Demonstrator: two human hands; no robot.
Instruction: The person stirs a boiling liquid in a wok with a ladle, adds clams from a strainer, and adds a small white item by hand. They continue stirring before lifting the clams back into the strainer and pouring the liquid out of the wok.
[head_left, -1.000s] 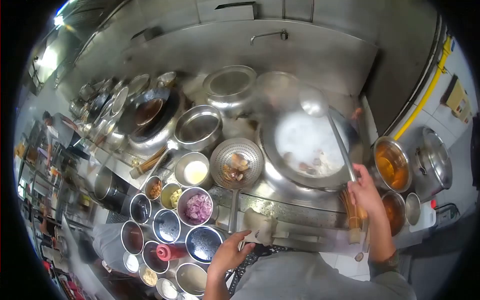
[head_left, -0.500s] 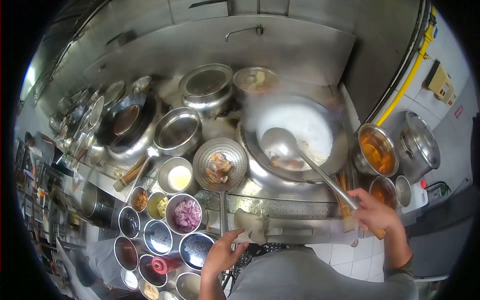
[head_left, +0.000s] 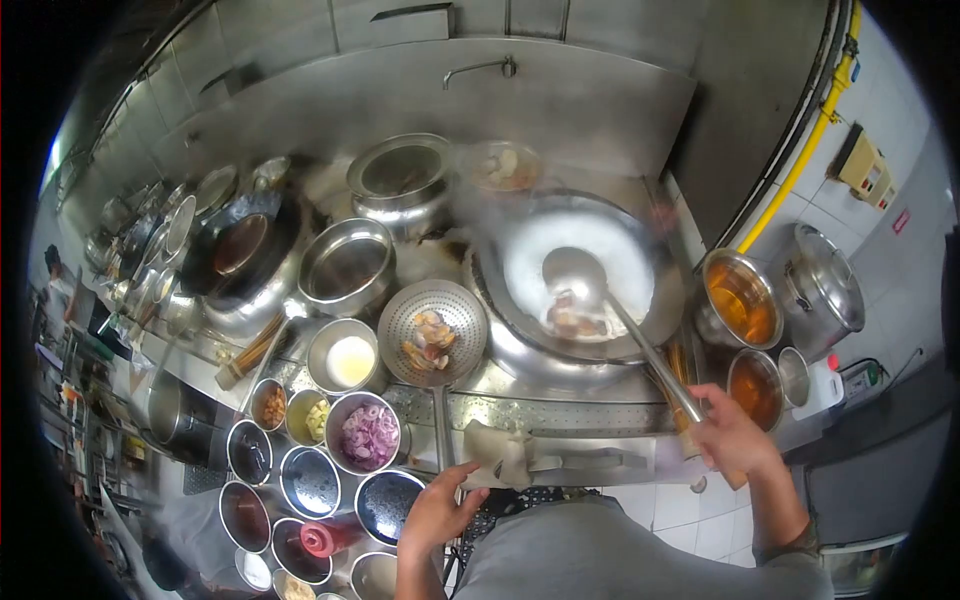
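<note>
A long-handled metal ladle (head_left: 575, 277) reaches into a big wok (head_left: 660, 215) of steaming, whitish liquid, its bowl just above several brownish pieces. My right hand (head_left: 735, 430) is wrapped round the ladle's handle. To the left, a perforated strainer (head_left: 400, 310) holds more brown pieces (head_left: 430, 340). Its handle runs down toward my left hand (head_left: 440, 510), whose fingers are curled around the handle's lower end beside a folded cloth (head_left: 495, 452).
Bowls of chopped purple onion (head_left: 369, 436), pale liquid (head_left: 350, 361) and other ingredients crowd the left. Pots of orange oil (head_left: 742, 302) stand at right. A dark wok (head_left: 240, 250) is farther left, and a faucet (head_left: 480, 70) is on the back wall. Another person (head_left: 60, 285) stands far left.
The ladle's bowl has shifted slightly within the wok, and the pieces now show below it. My right hand has moved a little down the view. My left hand stays by the strainer's handle.
</note>
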